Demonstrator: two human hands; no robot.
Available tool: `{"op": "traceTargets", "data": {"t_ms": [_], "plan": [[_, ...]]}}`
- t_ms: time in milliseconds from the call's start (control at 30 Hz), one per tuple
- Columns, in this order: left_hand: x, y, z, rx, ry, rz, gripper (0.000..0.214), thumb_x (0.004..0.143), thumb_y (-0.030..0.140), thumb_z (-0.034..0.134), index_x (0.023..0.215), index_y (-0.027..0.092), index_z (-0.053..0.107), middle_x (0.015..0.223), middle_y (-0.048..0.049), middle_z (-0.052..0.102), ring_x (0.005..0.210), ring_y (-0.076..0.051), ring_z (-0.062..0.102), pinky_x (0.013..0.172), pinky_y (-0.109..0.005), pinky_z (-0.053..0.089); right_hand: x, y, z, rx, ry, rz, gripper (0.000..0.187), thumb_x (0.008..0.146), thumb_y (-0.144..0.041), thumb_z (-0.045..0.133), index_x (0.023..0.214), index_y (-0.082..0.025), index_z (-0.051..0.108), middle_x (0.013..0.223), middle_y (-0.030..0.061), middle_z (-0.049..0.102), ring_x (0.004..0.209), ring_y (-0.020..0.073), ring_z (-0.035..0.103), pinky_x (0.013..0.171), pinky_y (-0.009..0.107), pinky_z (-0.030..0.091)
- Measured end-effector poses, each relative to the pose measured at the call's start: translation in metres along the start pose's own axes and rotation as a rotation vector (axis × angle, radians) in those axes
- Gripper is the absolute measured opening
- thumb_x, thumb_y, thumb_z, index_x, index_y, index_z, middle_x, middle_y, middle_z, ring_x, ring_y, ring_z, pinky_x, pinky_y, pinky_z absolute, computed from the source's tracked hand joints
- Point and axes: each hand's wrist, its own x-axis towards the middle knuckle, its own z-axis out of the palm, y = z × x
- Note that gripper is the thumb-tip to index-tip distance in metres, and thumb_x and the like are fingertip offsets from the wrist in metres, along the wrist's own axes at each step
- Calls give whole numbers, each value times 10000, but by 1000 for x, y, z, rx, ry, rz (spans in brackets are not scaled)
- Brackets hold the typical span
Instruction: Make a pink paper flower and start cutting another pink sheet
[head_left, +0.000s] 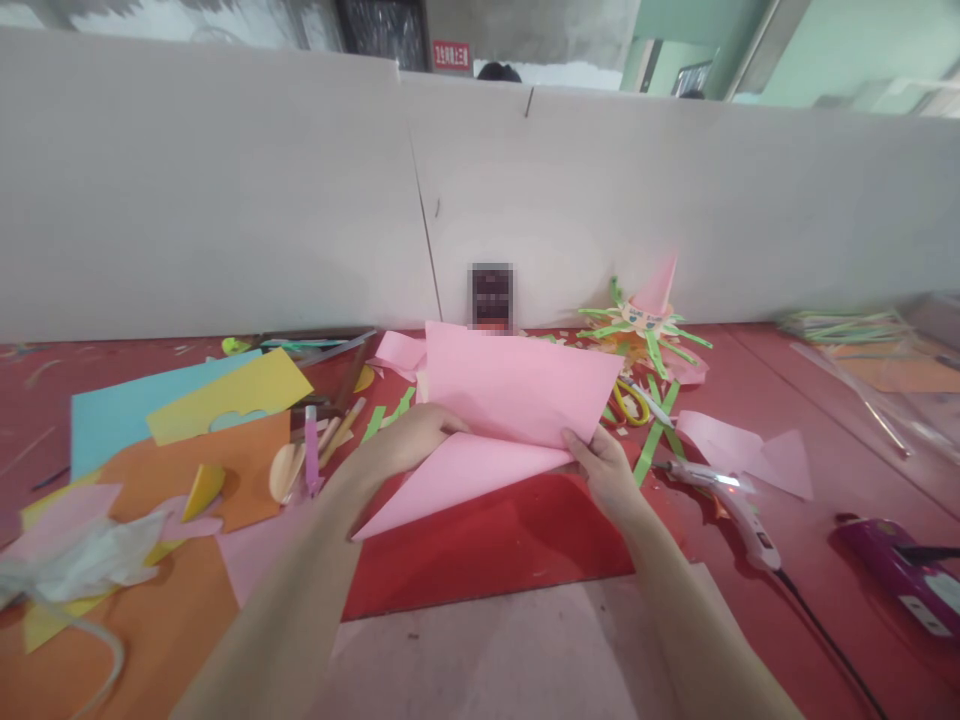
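A sheet of pink paper (517, 385) is curled over itself in front of me, its lower flap tapering to a point at the lower left. My left hand (431, 425) grips it at the left, with most fingers hidden in the fold. At the right edge, the thumb and fingers of my right hand (602, 462) are closed on the paper where the two layers meet. Beneath the sheet lies a dark red mat (495, 555). Close to my right hand are yellow-handled scissors (630, 403) and green paper strips (654, 440).
A glue gun (739, 505) with a cord and a purple power strip (911, 575) lie right. At left are orange card (150, 465), blue card (112, 405) and a glue stick (311, 450). A pink paper-cone craft (652, 310) stands before the white partition (300, 190).
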Motion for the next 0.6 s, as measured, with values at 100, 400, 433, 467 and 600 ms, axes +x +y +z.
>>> {"op": "traceTargets", "data": {"t_ms": [100,400,433,467,600], "plan": [[4,-4,2,25,40,15,289,639,241,429,726,241,704,849,-10,691,831,-216,600,730,-294,412,0,-1,1,-54,-6,-6,343,747,-382,596,1064,-254,573,1095,17,598,860,183,596,625,323,559],[5,-4,3,24,65,58,382,651,189,353,781,266,704,863,24,691,834,-197,609,750,-285,413,0,-2,-1,-81,3,-21,359,756,-381,584,1089,-247,571,1111,29,589,902,201,577,590,309,568],[5,-4,3,24,72,63,384,653,193,357,801,272,703,858,26,691,837,-197,608,751,-285,414,0,-2,-2,-77,3,-25,368,756,-379,585,1100,-250,567,1108,30,590,907,202,575,581,307,569],[5,-5,3,27,82,66,387,654,196,361,819,276,702,860,26,691,844,-199,607,750,-284,414,0,-2,-2,-74,1,-25,383,753,-379,587,1114,-252,561,1116,31,587,913,205,574,567,304,570],[4,-4,2,43,101,77,361,658,211,374,799,252,703,895,7,687,874,-209,596,727,-274,420,1,-1,-2,-79,-6,-9,413,747,-386,591,1137,-253,548,1159,38,565,876,203,602,489,278,563]]}}
